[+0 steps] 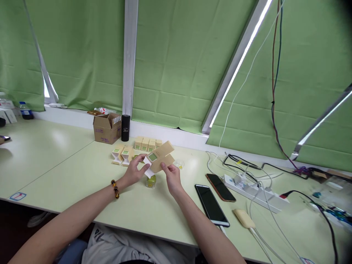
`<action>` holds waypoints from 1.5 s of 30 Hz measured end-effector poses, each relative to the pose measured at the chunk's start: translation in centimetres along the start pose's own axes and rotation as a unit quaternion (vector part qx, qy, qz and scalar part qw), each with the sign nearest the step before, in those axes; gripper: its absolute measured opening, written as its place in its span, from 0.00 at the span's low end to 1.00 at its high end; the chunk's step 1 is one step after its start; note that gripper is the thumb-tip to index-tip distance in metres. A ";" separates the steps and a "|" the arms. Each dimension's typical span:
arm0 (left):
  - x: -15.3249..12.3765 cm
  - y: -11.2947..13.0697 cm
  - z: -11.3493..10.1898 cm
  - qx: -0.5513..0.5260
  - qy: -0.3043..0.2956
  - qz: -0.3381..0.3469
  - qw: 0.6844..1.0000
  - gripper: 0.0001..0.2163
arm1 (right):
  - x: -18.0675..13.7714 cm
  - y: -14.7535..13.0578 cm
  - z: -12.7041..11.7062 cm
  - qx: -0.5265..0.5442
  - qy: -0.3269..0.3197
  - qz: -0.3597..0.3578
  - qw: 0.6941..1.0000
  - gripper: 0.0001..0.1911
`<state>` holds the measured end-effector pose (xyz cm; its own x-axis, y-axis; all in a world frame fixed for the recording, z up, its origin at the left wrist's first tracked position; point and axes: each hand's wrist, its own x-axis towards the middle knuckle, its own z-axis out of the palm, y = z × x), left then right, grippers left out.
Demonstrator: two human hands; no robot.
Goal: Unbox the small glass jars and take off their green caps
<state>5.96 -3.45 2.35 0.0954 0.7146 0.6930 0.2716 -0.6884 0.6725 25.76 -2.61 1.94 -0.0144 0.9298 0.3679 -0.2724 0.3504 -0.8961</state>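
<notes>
Carton (161, 157) of kraft-brown card with a green label panel sits in the middle of the frame, held tilted just above the tabletop (68, 172), with a white flap showing at its lower-left end. The left hand (136, 170), a bead bracelet (114, 189) on its wrist, pinches that lower-left end between thumb and fingers, while the right hand (172, 178) pinches the carton's lower right edge from below. Directly under it a small yellow-green jar (151, 181) stands on the tabletop, and a small clear packet (180, 164) lies just to the right. Judging by the open flap and the flattened look of the card, the step in hand seems to be shaping or closing the carton; any further fold would call for one hand to steady the body while the other works the flap. Behind, a row of closed cartons (147, 143) lines the back edge, and two open cartons (121, 154) with white flaps stand left of the hands. Farther back are a cardboard box (107, 128) and a black cylinder (125, 127). Lower right lie two phones (211, 203), a power strip (253, 189) and loose cables (242, 161).
</notes>
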 end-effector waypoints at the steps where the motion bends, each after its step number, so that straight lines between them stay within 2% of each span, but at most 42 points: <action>1: 0.0 0.1 0.0 0.015 0.008 0.008 1.000 0.16 | -0.2 -0.2 0.0 -0.021 0.005 -0.023 1.000 0.14; 3: 0.1 0.4 -0.2 0.050 0.030 0.041 0.997 0.15 | -0.6 -0.7 0.1 -0.092 0.010 -0.101 0.990 0.09; 5: 0.3 0.7 -0.5 0.090 0.052 0.102 0.989 0.11 | -1.0 -1.0 0.0 -0.186 -0.005 -0.212 0.959 0.07; 8: 0.6 0.9 -1.2 0.156 0.089 0.204 0.962 0.08 | -1.3 -0.9 -0.3 -0.298 -0.034 -0.374 0.878 0.17; 10: 0.6 0.9 -1.6 0.204 0.118 0.251 0.939 0.07 | -1.3 -0.6 -0.6 -0.329 -0.030 -0.456 0.826 0.23; 12: 0.6 0.9 -1.8 0.246 0.139 0.282 0.917 0.03 | -1.2 -0.3 -0.8 -0.340 -0.023 -0.505 0.793 0.26; 15: 0.4 0.7 -1.9 0.288 0.159 0.323 0.888 0.03 | -1.1 -0.1 -0.9 -0.345 -0.020 -0.526 0.777 0.31; 18: 0.3 0.5 -1.9 0.318 0.159 0.344 0.869 0.07 | -1.1 -0.2 -1.0 -0.345 -0.010 -0.526 0.778 0.31; 22: 0.3 0.3 -2.1 0.331 0.139 0.354 0.864 0.08 | -1.2 -0.3 -0.9 -0.338 -0.001 -0.516 0.787 0.26; 25: 0.5 0.7 -2.2 0.297 0.105 0.360 0.878 0.07 | -1.2 -0.5 -0.7 -0.316 -0.005 -0.501 0.806 0.22; 29: 0.6 1.6 -1.7 0.216 0.052 0.339 0.914 0.01 | -1.4 -0.6 -0.2 -0.284 -0.003 -0.480 0.830 0.14; 32: 0.6 2.1 -1.1 0.147 0.046 0.257 0.954 0.05 | -1.6 -0.6 0.1 -0.300 0.030 -0.440 0.846 0.07; 36: 0.5 3.0 -1.0 0.082 0.020 0.097 0.992 0.07 | -1.8 -0.6 0.3 -0.296 0.063 -0.396 0.867 0.06; 38: 0.8 3.5 -1.2 0.058 -0.004 0.045 0.997 0.08 | -1.8 -0.6 0.3 -0.286 0.062 -0.382 0.877 0.06; 41: 1.6 4.3 -1.9 0.047 -0.037 0.006 0.998 0.13 | -1.9 -0.7 0.2 -0.269 0.048 -0.341 0.900 0.09; 45: 2.9 5.5 -4.1 0.108 -0.031 -0.054 0.992 0.20 | -1.7 -0.5 -0.2 -0.204 0.042 -0.273 0.939 0.16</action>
<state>3.78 -5.71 9.13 0.1115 0.7942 0.5973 0.4813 -0.5690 0.6668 26.12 -4.30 1.69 0.1003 0.5986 0.7947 0.1737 0.7759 -0.6064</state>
